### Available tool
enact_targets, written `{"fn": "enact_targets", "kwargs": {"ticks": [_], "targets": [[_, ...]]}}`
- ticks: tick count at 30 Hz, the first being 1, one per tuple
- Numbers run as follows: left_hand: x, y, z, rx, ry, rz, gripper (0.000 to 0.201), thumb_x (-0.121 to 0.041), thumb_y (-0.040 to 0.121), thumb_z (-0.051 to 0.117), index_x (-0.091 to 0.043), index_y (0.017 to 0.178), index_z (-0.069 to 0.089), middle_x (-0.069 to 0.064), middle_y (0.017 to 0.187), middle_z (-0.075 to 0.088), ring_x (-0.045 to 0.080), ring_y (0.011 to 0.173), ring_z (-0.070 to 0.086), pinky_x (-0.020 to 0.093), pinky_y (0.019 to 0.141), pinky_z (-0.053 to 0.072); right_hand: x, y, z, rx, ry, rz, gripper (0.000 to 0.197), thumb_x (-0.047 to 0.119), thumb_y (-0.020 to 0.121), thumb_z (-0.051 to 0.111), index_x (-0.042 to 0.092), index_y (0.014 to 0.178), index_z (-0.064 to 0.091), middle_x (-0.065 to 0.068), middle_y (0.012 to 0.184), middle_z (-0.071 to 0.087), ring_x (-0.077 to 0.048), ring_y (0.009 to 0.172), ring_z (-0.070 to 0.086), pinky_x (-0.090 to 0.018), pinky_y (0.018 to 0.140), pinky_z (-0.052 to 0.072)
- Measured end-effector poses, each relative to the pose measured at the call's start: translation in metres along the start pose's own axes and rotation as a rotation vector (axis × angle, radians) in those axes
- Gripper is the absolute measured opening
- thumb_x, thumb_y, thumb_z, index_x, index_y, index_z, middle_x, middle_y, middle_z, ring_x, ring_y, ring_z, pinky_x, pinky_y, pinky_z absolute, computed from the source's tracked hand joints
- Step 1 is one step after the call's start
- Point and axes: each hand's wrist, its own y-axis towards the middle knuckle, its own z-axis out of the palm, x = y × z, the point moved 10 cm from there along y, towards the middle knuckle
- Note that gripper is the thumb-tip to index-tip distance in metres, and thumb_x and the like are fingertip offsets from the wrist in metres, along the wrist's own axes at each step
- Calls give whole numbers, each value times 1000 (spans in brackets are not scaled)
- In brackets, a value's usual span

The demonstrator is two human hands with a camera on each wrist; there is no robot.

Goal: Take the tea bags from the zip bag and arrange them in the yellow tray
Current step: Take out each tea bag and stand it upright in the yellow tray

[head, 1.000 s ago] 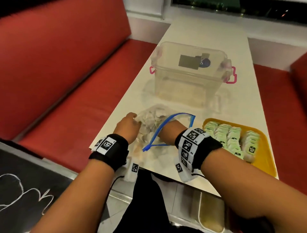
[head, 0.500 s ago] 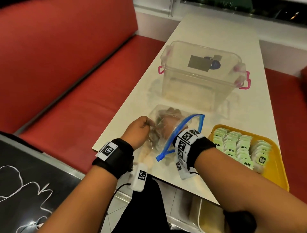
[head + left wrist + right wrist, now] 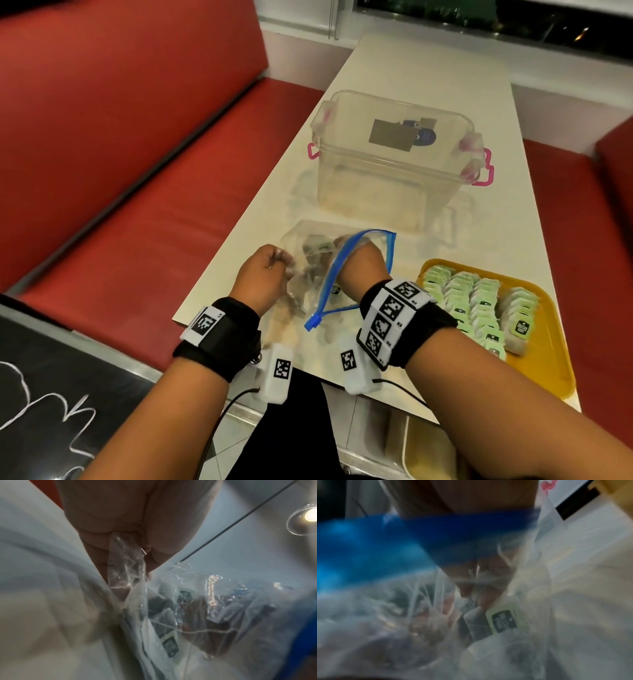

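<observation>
A clear zip bag (image 3: 308, 250) with a blue zip strip (image 3: 337, 274) lies open on the white table, with a few tea bags (image 3: 168, 639) inside. My left hand (image 3: 265, 274) pinches a fold of the bag's plastic (image 3: 126, 561) at its left side. My right hand (image 3: 359, 263) is inside the bag's mouth up to the wrist. In the blurred right wrist view its fingertips (image 3: 481, 592) pinch a tea bag (image 3: 503, 620) with a green tag. The yellow tray (image 3: 551, 346) at the right holds rows of green-tagged tea bags (image 3: 472, 301).
A clear plastic box (image 3: 394, 164) with pink latches stands just beyond the zip bag. The table (image 3: 428, 68) is narrow, with red bench seats (image 3: 137, 171) on both sides. The tray's near right part shows bare yellow.
My right hand has gone deeper into the bag, up to the wrist. My left hand has closed onto the bag's left side. The head view has shifted a little.
</observation>
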Motion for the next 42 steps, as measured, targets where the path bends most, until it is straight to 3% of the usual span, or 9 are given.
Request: {"fn": "enact_targets", "kwargs": {"ticks": [5, 9, 11, 19, 24, 28, 32, 37, 42], "targets": [[4, 3, -7, -38, -19, -18, 25, -1, 91, 33, -5, 91, 58, 12, 84, 61, 23, 64, 55, 43, 62, 56, 4, -27, -23, -66, 269, -79, 38, 1, 88, 52, 19, 56, 46, 8, 53, 51, 4, 41, 56, -5, 42, 34], [5, 7, -14, -88, 9, -11, 27, -2, 90, 33, -11, 85, 58, 9, 80, 60, 22, 61, 53, 33, 58, 50, -8, -27, -36, -153, 385, -97, 25, 16, 81, 67, 15, 58, 56, -3, 61, 64, -27, 68, 71, -42, 64, 58], [7, 8, -17, -104, 42, -11, 27, -3, 89, 33, -13, 86, 58, 10, 83, 60, 24, 66, 56, 32, 56, 49, -16, -31, -46, -167, 395, -85, 24, 14, 81, 68, 20, 59, 58, -5, 65, 66, -30, 70, 70, -46, 69, 58], [-13, -5, -23, -200, 324, 43, 37, -23, 96, 48, -9, 130, 48, 15, 137, 45, 33, 122, 46, 42, 105, 37, -40, -52, -83, -226, 457, -86, 12, 18, 72, 69, 18, 62, 65, -15, 73, 70, -34, 70, 71, -52, 67, 58], [-96, -43, -13, -321, 490, 421, 40, -33, 99, 47, -10, 131, 48, 10, 145, 39, 27, 138, 28, 32, 110, 20, -41, -66, -108, -186, 540, -117, 4, 3, 82, 68, 6, 80, 69, -23, 84, 71, -40, 77, 70, -52, 71, 59], [-151, -71, 43, -7, 286, 624, 31, -33, 101, 44, -16, 126, 53, -3, 130, 53, 12, 119, 48, 7, 92, 34, -43, -75, -113, -70, 536, -126, 7, 1, 82, 68, -4, 87, 68, -26, 89, 70, -40, 82, 71, -50, 74, 59], [-144, -82, 115, 434, -51, 343, 26, -29, 101, 46, -11, 116, 56, 5, 107, 64, 19, 88, 64, 35, 79, 57, -42, -87, -121, -39, 437, -169, 6, 4, 83, 68, -2, 85, 69, -22, 82, 72, -35, 75, 72, -48, 72, 60], [-118, -104, 171, 739, -323, 36, 21, -25, 101, 45, -13, 115, 54, 13, 105, 67, 28, 91, 69, 32, 71, 59, -69, -94, -146, -124, 394, -138, 14, 11, 83, 70, 1, 92, 66, -20, 78, 71, -31, 69, 72, -50, 74, 59], [-111, -113, 202, 799, -455, -39, 14, -15, 101, 43, -12, 106, 55, 13, 99, 70, 26, 86, 71, 26, 67, 58, -100, -95, -160, -159, 401, -77, 13, 18, 90, 61, 9, 100, 64, -13, 81, 71, -29, 70, 73, -53, 78, 57]]}}
